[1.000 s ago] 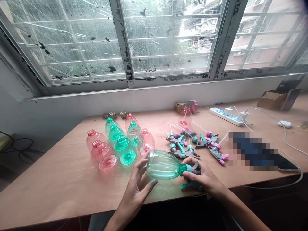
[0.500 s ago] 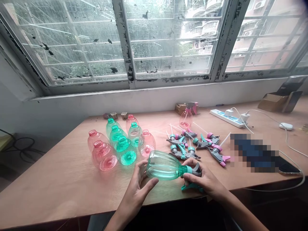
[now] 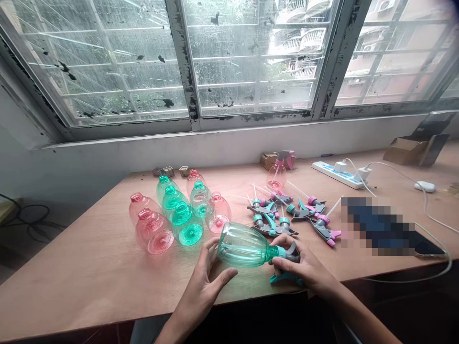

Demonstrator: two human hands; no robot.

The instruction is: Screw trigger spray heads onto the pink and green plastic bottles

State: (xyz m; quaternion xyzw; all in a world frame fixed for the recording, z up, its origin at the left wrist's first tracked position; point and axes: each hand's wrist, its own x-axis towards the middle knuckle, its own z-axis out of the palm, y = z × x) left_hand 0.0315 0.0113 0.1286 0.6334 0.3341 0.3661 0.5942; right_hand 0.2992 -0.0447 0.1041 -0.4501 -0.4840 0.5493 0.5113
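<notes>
Right fingers [image 3: 285, 263] keep closed on the spray head [image 3: 294, 257]; left fingers [image 3: 225, 278] remain widely parted beside the green bottle [image 3: 244, 246].

The held bottle [image 3: 242, 245] looks glossy plastic, its spray head [image 3: 294, 253] matt plastic, the table [image 3: 89, 267] smooth wood.

To the right of the right fingers [image 3: 285, 264], a phone [image 3: 428, 245] is partly masked by pixelation. Farther off on that side, a power strip [image 3: 335, 175] is fitted with two plugs [image 3: 364, 173], and a carton [image 3: 407, 149] is seen. Well beyond the left fingers [image 3: 224, 280], small boxes [image 3: 184, 171] are placed. Ahead of all fingers, a window [image 3: 251, 71] is barred.
</notes>
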